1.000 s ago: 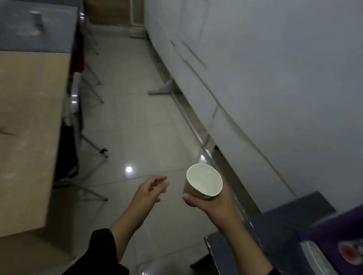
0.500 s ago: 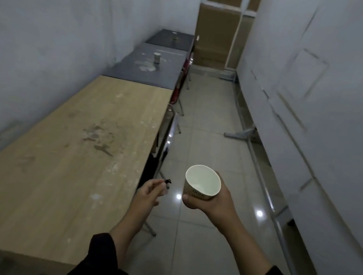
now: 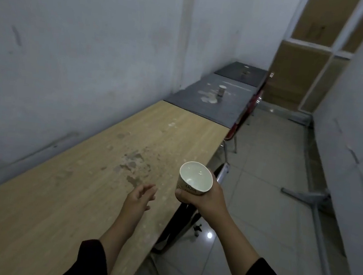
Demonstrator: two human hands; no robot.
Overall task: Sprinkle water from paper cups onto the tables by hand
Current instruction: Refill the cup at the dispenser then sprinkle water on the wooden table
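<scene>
Your right hand (image 3: 205,199) is wrapped around the lower wall of the paper cup (image 3: 195,181), thumb toward you and fingers behind, holding it upright with the mouth tipped slightly your way. Your left hand (image 3: 139,198) is empty, fingers loosely spread and a little blurred, just left of the cup and over the near edge of the wooden tabletop (image 3: 68,192).

Treat the cup as light and soft-walled: it will likely buckle and slop if you squeeze, so keep your grip low on the wall where the base stiffens it, and leave the rim free for your left fingertips to dip in. There seems to be some water low in the cup, though the dim light makes the level hard to read. Wet paper can get slick and limp.

Ahead of your left hand the wood carries damp-looking blotches (image 3: 134,163). Well beyond both hands, another cup (image 3: 221,91) stands on the grey tabletop (image 3: 202,108) beside a pale patch.
</scene>
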